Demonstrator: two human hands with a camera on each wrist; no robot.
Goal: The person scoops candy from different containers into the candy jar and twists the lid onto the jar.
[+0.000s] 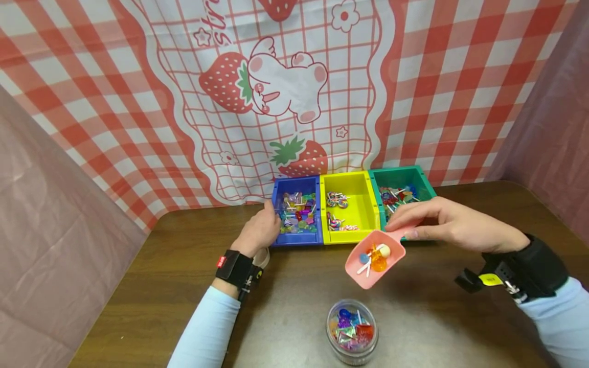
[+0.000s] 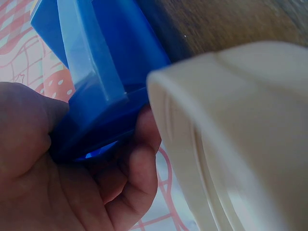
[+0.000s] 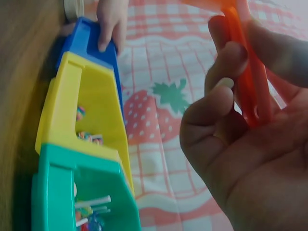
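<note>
Right hand (image 1: 453, 225) pinches the handle of a pink scoop (image 1: 374, 257), held above the brown table (image 1: 152, 286) just in front of the yellow bin (image 1: 347, 207) and green bin (image 1: 401, 190). Scoop holds a few small lollipops (image 1: 375, 255). Left hand (image 1: 258, 231) grips the left wall of the blue bin (image 1: 296, 213), fingers curled over its rim. All three bins stand side by side, touching, against the checked backdrop (image 1: 460, 82). Nearer the person, a clear round jar (image 1: 352, 331) of candy stands on the table.
</note>
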